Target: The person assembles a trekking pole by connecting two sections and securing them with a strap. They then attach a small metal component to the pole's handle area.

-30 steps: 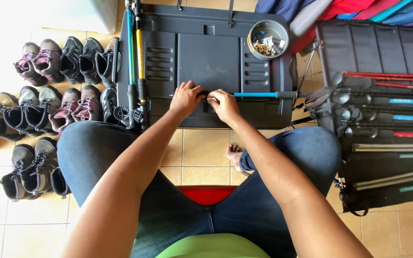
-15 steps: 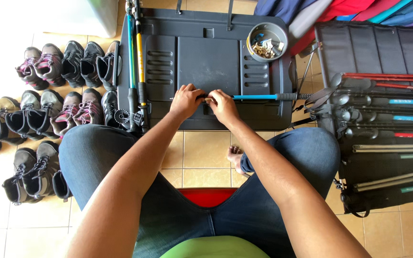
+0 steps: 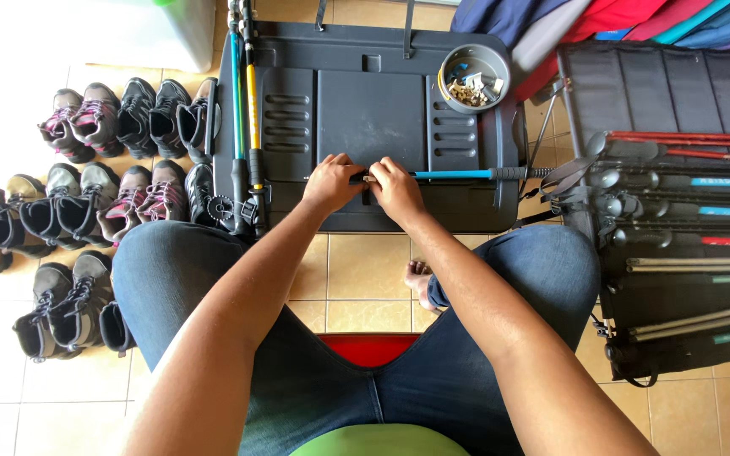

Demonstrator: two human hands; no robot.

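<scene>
The blue trekking pole (image 3: 454,175) lies crosswise on the dark grey plastic panel (image 3: 365,110), its black grip pointing toward the rack of poles (image 3: 678,219) at the right; compared with the frames a moment earlier, its position is essentially unchanged. From left to right, the left hand (image 3: 331,181) is closed on the pole's hidden near end, and the right hand (image 3: 394,187) is closed on the shaft just beside it. Both hands have kept their places, which suggests fine work at one joint of the pole.

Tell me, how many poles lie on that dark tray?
3: blue pole across the front, being gripped; teal pole and yellow pole along the left edge; others could hide beneath.
</scene>
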